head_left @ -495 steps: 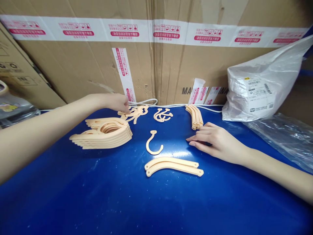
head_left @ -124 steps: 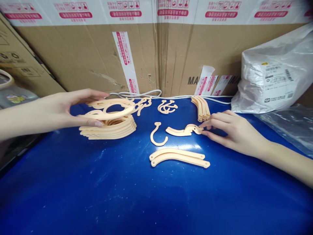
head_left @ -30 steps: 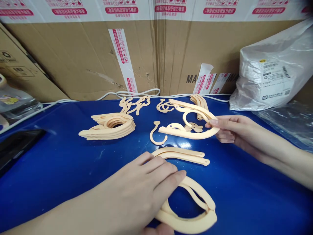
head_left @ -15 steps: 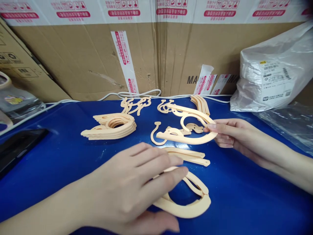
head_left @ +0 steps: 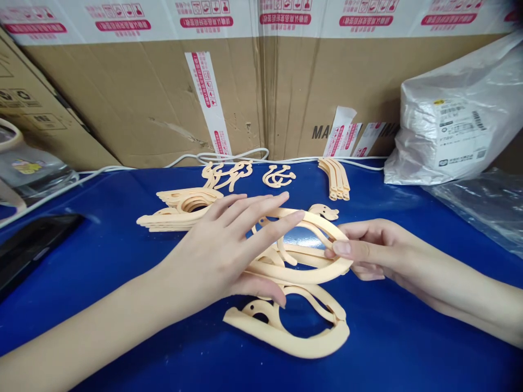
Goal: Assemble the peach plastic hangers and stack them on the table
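Observation:
My right hand (head_left: pixel 371 250) pinches the rounded end of a beige folded hanger (head_left: pixel 302 275) between thumb and fingers, holding it above the table. My left hand (head_left: pixel 220 250) reaches over the hanger's other end, fingers stretched out and thumb apart; whether it touches the hanger I cannot tell. Closer to me, a second folded hanger (head_left: pixel 310 348) lies flat on the blue table. Loose beige pieces under the held hanger are partly covered. A stack of folded hangers (head_left: pixel 163 220) stands at the left, its right end hidden behind my left hand.
Farther back lie loose hooks (head_left: pixel 275 179), a pile of small beige pieces (head_left: pixel 232 173), some curved arms (head_left: pixel 335 179) and a rounded piece with holes (head_left: pixel 324 211). A black phone (head_left: pixel 36 250) is at left, a white plastic parcel (head_left: pixel 441 130) at right. Cardboard boxes (head_left: pixel 163 98) and a white cable (head_left: pixel 180 160) border the table.
My right hand has brought its hanger down and slightly left. My left hand has left the front hanger and moved up and away from me to the held one.

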Tool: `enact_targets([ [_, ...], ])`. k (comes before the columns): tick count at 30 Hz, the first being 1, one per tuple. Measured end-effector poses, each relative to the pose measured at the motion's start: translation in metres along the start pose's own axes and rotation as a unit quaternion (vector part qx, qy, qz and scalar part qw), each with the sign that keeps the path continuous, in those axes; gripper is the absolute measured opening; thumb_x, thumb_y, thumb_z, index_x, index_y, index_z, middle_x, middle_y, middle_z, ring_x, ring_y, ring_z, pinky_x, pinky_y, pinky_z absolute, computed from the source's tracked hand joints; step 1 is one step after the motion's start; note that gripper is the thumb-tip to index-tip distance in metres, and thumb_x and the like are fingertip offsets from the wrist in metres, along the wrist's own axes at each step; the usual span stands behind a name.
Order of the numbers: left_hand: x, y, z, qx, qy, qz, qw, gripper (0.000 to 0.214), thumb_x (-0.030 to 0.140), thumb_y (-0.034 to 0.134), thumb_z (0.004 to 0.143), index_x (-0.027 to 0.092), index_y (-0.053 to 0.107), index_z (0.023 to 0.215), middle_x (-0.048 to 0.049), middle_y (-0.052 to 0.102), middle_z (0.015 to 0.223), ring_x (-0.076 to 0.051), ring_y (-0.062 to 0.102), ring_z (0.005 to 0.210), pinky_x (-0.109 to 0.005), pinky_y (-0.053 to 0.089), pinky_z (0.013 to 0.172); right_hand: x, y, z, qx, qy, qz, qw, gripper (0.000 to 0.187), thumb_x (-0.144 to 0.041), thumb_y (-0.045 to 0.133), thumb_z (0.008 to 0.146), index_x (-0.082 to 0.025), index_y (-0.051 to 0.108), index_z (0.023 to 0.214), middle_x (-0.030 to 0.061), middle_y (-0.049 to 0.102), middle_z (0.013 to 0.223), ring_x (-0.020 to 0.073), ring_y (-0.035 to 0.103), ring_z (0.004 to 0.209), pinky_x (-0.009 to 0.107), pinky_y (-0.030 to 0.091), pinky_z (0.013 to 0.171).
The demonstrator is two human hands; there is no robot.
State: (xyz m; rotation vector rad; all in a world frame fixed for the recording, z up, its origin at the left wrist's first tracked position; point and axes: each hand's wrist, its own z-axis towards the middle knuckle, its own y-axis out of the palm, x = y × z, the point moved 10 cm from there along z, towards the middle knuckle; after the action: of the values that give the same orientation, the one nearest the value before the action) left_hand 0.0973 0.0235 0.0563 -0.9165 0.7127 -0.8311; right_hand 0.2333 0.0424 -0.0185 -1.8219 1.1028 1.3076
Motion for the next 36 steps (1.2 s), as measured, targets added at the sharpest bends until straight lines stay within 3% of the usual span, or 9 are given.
enact_targets([
  [10, -0.002, 0.001, 0.000, 0.002, -0.015, -0.010, 1.000, 0.084, 0.075, 0.041, 0.082, 0.011, 0.045, 0.136, -0.0155, 0.057, 0.134, -0.027, 0.054, 0.119, -0.039, 0.034, 0.102, 0.007, 0.005, 0.002, -0.034, 0.007, -0.013, 0.999, 0.031, -0.048, 0.066, 0.084, -0.018, 0.069, 0.085, -0.0053, 0.029, 0.062, 0.0071, 0.019, 0.054, 0.025, 0.014, 0.047],
  [20, 0.002, 0.001, -0.001, -0.002, -0.008, -0.005, 1.000, 0.081, 0.072, 0.047, 0.084, 0.010, 0.045, 0.137, -0.0168, 0.058, 0.132, -0.030, 0.055, 0.118, -0.043, 0.040, 0.098, 0.002, 0.007, 0.003, -0.036, -0.003, -0.042, 0.998, 0.035, -0.052, 0.067, 0.081, -0.017, 0.067, 0.080, -0.0053, 0.031, 0.061, 0.0073, 0.020, 0.054, 0.025, 0.014, 0.047],
  [25, -0.002, -0.002, -0.002, -0.012, -0.025, -0.037, 0.999, 0.074, 0.065, 0.050, 0.087, 0.011, 0.043, 0.137, -0.0160, 0.058, 0.131, -0.028, 0.055, 0.119, -0.040, 0.044, 0.098, -0.010, 0.003, 0.002, -0.020, -0.048, -0.090, 0.995, 0.033, -0.051, 0.066, 0.082, -0.018, 0.071, 0.082, -0.0030, 0.042, 0.062, 0.0077, 0.028, 0.054, 0.025, 0.020, 0.048],
  [28, -0.026, -0.007, -0.006, -0.039, -0.080, -0.117, 0.989, 0.074, 0.065, 0.053, 0.086, 0.017, 0.040, 0.140, -0.0112, 0.058, 0.131, -0.024, 0.057, 0.117, -0.035, 0.049, 0.095, -0.017, -0.017, 0.000, 0.042, -0.071, -0.105, 0.991, 0.035, -0.054, 0.065, 0.082, -0.020, 0.074, 0.089, -0.0021, 0.045, 0.059, 0.0093, 0.034, 0.053, 0.026, 0.023, 0.048],
  [30, -0.051, -0.020, -0.012, -0.028, -0.119, -0.146, 0.982, 0.072, 0.065, 0.059, 0.083, 0.021, 0.044, 0.139, -0.0069, 0.059, 0.130, -0.022, 0.060, 0.114, -0.031, 0.051, 0.095, -0.021, -0.033, 0.000, 0.091, -0.079, -0.096, 0.988, 0.039, -0.056, 0.065, 0.080, -0.021, 0.074, 0.093, -0.0016, 0.046, 0.060, 0.0104, 0.036, 0.054, 0.026, 0.024, 0.048],
  [33, -0.102, -0.041, -0.031, -0.012, -0.195, -0.086, 0.977, 0.077, 0.065, 0.066, 0.077, 0.021, 0.048, 0.138, -0.0055, 0.063, 0.126, -0.023, 0.062, 0.106, -0.037, 0.051, 0.095, -0.026, -0.053, 0.001, 0.138, -0.099, -0.085, 0.982, 0.040, -0.057, 0.064, 0.081, -0.019, 0.074, 0.091, -0.0017, 0.046, 0.061, 0.0108, 0.035, 0.055, 0.027, 0.025, 0.050],
  [36, -0.146, -0.046, -0.054, -0.027, -0.261, -0.057, 0.963, 0.091, 0.069, 0.063, 0.074, 0.019, 0.037, 0.146, -0.0062, 0.067, 0.117, -0.022, 0.064, 0.097, -0.044, 0.050, 0.093, -0.029, -0.069, 0.006, 0.165, -0.112, -0.090, 0.976, 0.033, -0.050, 0.064, 0.084, -0.019, 0.072, 0.088, -0.0033, 0.044, 0.060, 0.0097, 0.033, 0.056, 0.028, 0.023, 0.052],
])
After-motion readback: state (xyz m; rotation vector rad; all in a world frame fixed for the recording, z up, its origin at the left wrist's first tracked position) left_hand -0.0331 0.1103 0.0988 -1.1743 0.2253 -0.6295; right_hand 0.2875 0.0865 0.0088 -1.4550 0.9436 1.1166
